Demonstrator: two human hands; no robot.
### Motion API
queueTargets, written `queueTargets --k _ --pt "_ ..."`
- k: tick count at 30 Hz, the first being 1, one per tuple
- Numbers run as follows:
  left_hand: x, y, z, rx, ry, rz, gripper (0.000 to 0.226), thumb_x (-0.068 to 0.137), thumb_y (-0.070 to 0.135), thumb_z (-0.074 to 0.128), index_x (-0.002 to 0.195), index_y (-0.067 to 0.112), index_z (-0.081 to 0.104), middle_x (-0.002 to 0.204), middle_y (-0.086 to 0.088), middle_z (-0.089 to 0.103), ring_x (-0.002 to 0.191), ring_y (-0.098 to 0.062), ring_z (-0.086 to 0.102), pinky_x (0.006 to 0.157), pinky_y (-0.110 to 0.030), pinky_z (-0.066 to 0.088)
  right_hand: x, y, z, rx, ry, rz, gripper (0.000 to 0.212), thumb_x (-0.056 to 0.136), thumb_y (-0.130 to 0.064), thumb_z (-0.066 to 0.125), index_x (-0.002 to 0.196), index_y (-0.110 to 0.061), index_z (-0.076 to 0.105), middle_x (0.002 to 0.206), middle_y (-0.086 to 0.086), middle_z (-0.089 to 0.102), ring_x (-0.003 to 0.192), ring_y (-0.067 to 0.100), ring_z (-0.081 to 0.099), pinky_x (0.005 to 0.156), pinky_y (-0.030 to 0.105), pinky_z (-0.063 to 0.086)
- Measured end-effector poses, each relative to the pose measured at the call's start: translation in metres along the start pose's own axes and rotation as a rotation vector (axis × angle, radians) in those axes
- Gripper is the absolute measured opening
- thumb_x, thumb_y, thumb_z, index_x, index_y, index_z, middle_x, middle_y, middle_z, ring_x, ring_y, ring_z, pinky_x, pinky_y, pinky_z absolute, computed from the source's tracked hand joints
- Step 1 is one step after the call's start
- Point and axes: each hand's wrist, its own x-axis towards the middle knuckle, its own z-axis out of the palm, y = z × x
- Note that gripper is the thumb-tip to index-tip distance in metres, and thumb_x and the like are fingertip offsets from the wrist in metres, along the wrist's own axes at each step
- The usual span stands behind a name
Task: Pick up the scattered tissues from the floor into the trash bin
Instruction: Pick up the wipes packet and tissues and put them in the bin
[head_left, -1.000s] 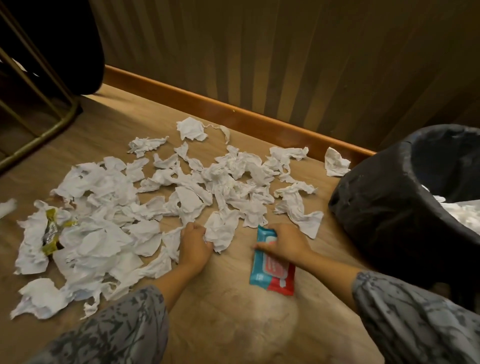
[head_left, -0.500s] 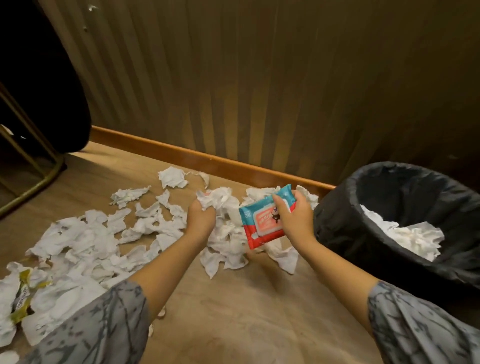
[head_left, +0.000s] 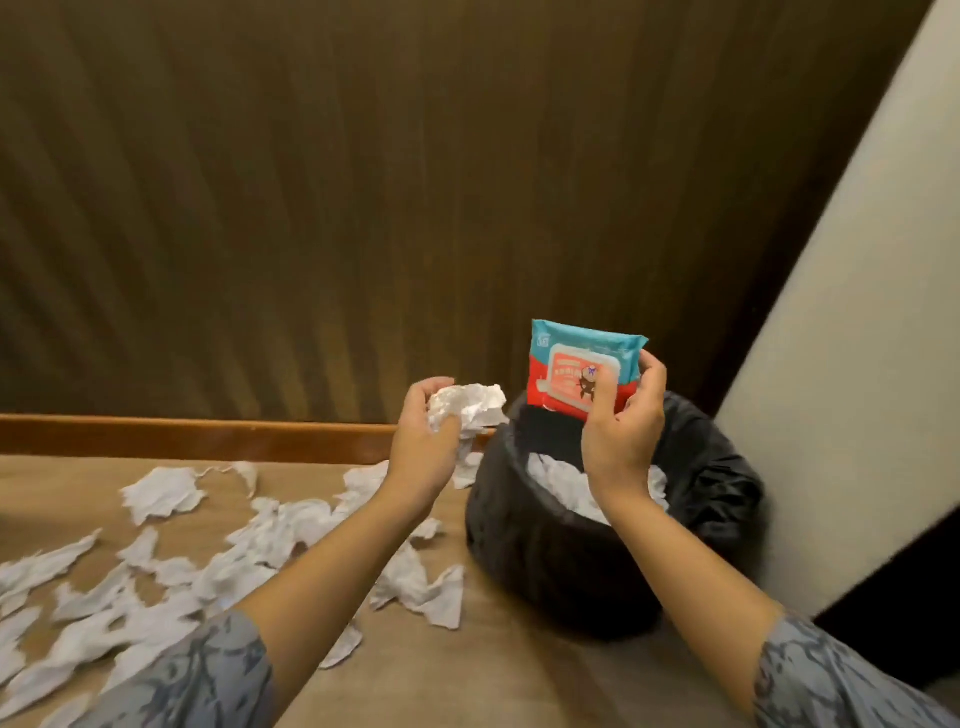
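My left hand (head_left: 423, 447) grips a crumpled white tissue wad (head_left: 472, 410), raised just left of the trash bin (head_left: 571, 566). The bin is lined with a black bag and holds white tissues (head_left: 566, 486) inside. Over the bin's opening, my right hand (head_left: 623, 426) holds a blue and red wipes packet (head_left: 576, 369) upright by its lower right corner. Several torn white tissues (head_left: 161, 493) lie scattered on the brown floor to the left.
A dark striped wall with a wooden baseboard (head_left: 208, 436) runs behind the floor. A pale slanted panel (head_left: 857, 364) stands right of the bin, with a dark area (head_left: 893, 639) at its base.
Both hands rose from the floor and moved right. The left hand picked up a tissue wad, the right hand picked up the wipes packet and now holds it above the bin.
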Motion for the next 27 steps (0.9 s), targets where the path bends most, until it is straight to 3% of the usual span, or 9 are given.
queueTargets --k 3,7,9,12,15,17,20,23,27 --pt "0.003 0.010 0.046 0.005 -0.055 0.050 0.032 0.087 0.002 0.059 0.113 0.019 0.051 0.099 0.008 0.056 0.090 -0.009 0.057 0.073 -0.018 0.050 0.012 0.012 -0.033 -0.042 0.111 0.060 0.025 0.100 -0.029 0.051 0.124 -0.024 0.045 0.117 -0.005 0.057 0.104 0.011 0.065 0.070 0.014 0.056" --pt "-0.001 0.005 0.106 0.038 -0.100 -0.061 0.021 0.086 0.011 0.062 0.101 0.022 0.054 0.095 0.001 0.061 0.079 -0.010 0.057 0.060 -0.018 0.046 0.015 0.029 -0.064 -0.090 0.161 0.198 0.027 0.100 -0.030 0.052 0.126 -0.025 0.045 0.120 -0.004 0.056 0.103 0.013 0.064 0.068 0.013 0.056" --pt "-0.008 -0.003 0.123 0.033 -0.166 -0.104 0.025 0.085 0.019 0.067 0.107 0.022 0.055 0.103 0.002 0.060 0.085 -0.010 0.057 0.065 -0.016 0.048 0.015 0.035 -0.072 -0.131 0.158 0.248 0.026 0.099 -0.030 0.053 0.124 -0.026 0.047 0.121 -0.001 0.057 0.103 0.014 0.065 0.070 0.016 0.058" --pt "-0.014 -0.009 0.130 0.081 -0.237 -0.009 0.050 0.079 0.035 0.074 0.121 0.021 0.052 0.112 0.013 0.051 0.103 -0.004 0.048 0.083 -0.012 0.042 0.015 0.043 -0.075 -0.222 0.086 0.303 0.017 0.098 -0.022 0.056 0.113 -0.028 0.052 0.119 0.002 0.060 0.107 0.019 0.065 0.074 0.029 0.061" --pt "-0.011 -0.010 0.116 0.092 -0.170 0.117 0.044 0.083 0.035 0.071 0.122 0.023 0.054 0.122 0.011 0.054 0.114 -0.005 0.047 0.095 -0.021 0.040 0.010 0.041 -0.068 -0.268 -0.010 0.288 0.032 0.093 -0.011 0.060 0.122 -0.024 0.053 0.126 -0.001 0.054 0.117 0.022 0.057 0.085 0.043 0.059" --pt "-0.004 -0.015 0.097 0.080 -0.096 0.145 0.030 0.087 0.029 0.066 0.116 0.023 0.058 0.122 0.006 0.059 0.115 -0.010 0.052 0.098 -0.027 0.045 0.007 0.036 -0.058 -0.316 -0.024 0.223 0.038 0.089 -0.009 0.060 0.123 -0.024 0.053 0.123 -0.006 0.051 0.122 0.023 0.049 0.102 0.050 0.047" --pt "0.006 -0.029 0.056 0.088 0.023 0.058 0.020 0.088 0.024 0.063 0.108 0.025 0.062 0.114 0.002 0.064 0.099 -0.013 0.060 0.087 -0.031 0.053 -0.004 0.018 -0.030 -0.467 -0.062 0.160 0.030 0.088 -0.014 0.060 0.116 -0.026 0.058 0.128 -0.002 0.056 0.135 0.025 0.037 0.119 0.058 0.003" --pt "0.008 -0.054 0.006 0.128 0.148 -0.053 0.020 0.089 0.018 0.062 0.109 0.020 0.062 0.111 0.000 0.064 0.101 -0.016 0.060 0.081 -0.025 0.049 -0.033 0.003 0.009 -0.530 -0.233 0.026 0.018 0.089 -0.022 0.061 0.106 -0.028 0.062 0.135 -0.004 0.055 0.144 0.023 0.024 0.113 0.057 -0.012" --pt "0.001 -0.096 -0.063 0.237 0.172 -0.227 0.024 0.088 0.018 0.064 0.111 0.018 0.060 0.118 -0.002 0.061 0.103 -0.016 0.055 0.078 -0.026 0.047 -0.094 0.007 0.057 -0.551 -0.712 -0.245 0.019 0.091 -0.032 0.058 0.108 -0.027 0.064 0.136 -0.006 0.053 0.143 0.022 0.023 0.118 0.050 -0.009"
